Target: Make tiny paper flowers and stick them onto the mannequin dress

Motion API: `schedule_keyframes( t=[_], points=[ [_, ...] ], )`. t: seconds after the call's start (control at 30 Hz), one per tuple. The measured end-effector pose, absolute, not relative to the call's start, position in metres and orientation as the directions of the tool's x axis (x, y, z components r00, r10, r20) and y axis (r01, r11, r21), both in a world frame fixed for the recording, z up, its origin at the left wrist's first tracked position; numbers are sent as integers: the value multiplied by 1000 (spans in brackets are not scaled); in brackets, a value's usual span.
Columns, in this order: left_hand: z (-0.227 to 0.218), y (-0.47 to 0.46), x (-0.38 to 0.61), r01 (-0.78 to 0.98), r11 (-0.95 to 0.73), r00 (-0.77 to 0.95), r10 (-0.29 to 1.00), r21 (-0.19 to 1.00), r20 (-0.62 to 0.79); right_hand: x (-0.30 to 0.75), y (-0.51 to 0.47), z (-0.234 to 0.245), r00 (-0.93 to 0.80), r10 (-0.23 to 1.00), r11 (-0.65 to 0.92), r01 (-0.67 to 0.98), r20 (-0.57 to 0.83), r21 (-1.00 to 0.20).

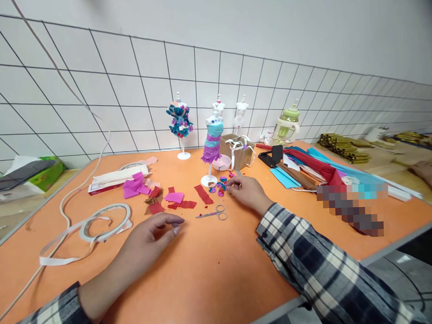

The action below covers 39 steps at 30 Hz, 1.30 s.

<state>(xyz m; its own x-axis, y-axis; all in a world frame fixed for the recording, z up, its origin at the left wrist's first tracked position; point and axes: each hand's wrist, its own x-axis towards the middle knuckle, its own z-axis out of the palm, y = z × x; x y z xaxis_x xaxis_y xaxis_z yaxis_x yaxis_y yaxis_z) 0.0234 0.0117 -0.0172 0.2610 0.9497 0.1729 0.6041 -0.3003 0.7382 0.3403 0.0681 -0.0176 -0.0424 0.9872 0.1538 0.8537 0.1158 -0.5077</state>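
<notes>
Orange table (237, 265) with small blue and red pieces (221, 191), left hand (151, 237) slack, grip of right hand (250, 194) unclear.

White tiled wall (146, 89) with dark grout lines behind my orange surface (223, 280). Pale cord (61, 208) hangs down the wall on my left, then runs over the surface. Far left: green-and-white pack (53, 163), dark flat object (14, 176) lying on it. Baby bottle (287, 126), green top, white handle, upright near the wall on my right. Farther right, gold bundles (343, 148) piled on another table.
</notes>
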Motion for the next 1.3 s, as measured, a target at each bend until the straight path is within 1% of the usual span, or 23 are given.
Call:
schedule_keyframes(
  t=[0.07, 0.13, 0.2, 0.33, 0.47, 0.67, 0.77, 0.83, 0.9, 0.97, 1.03, 1.07, 1.1, 1.17, 1.2, 1.23, 1.3],
  points=[
    [-16, 20, 14, 649, -338, 250, 941, 681, 229, 341, 64, -15, -137, 980, 191, 862, 146, -469],
    [-15, 28, 2, 693, -346, 202, 935, 632, 290, 339, 61, -13, -224, 965, 261, 864, 136, -431],
    [-17, 34, -7, 714, -319, 160, 941, 623, 299, 336, 59, -13, -269, 955, 296, 870, 125, -394],
    [-23, 33, -11, 679, -293, 177, 955, 673, 238, 329, 57, -13, -306, 948, 319, 889, 91, -329],
    [-24, 24, -2, 653, -345, 240, 939, 675, 248, 322, 52, -7, -319, 944, 328, 894, 83, -305],
    [-23, 18, 3, 646, -343, 261, 939, 682, 225, 304, 33, -1, -270, 949, 309, 890, 160, -335],
    [-25, 19, 6, 640, -347, 276, 937, 686, 216, 289, 28, -6, -324, 929, 366, 878, 180, -310],
    [-27, 20, 11, 661, -351, 277, 935, 663, 219, 278, 31, -11, -354, 914, 400, 867, 199, -297],
    [-27, 23, 15, 698, -351, 270, 936, 624, 225, 268, 35, -16, -356, 896, 431, 842, 266, -325],
    [-22, 26, 13, 737, -362, 262, 932, 571, 251, 263, 40, -18, -324, 868, 464, 800, 377, -380],
    [-13, 30, 3, 789, -380, 258, 918, 482, 301, 265, 41, -20, -295, 840, 494, 763, 455, -417],
    [-7, 33, -5, 829, -382, 263, 911, 408, 319, 268, 41, -21, -289, 838, 496, 757, 463, -425],
    [-2, 36, -15, 867, -376, 280, 910, 326, 305, 273, 41, -21, -289, 843, 491, 758, 454, -429],
    [7, 42, -34, 936, -286, 223, 933, 206, 283, 283, 41, -21, -282, 864, 459, 780, 417, -424],
    [9, 45, -43, 948, -264, 201, 929, 177, 310, 289, 41, -21, -279, 873, 444, 794, 399, -415],
    [9, 47, -48, 944, -289, 222, 913, 159, 343, 293, 42, -20, -284, 878, 436, 806, 385, -400],
    [4, 47, -50, 905, -401, 304, 842, 140, 445, 298, 46, -18, -323, 879, 444, 824, 351, -351]
  ],
)
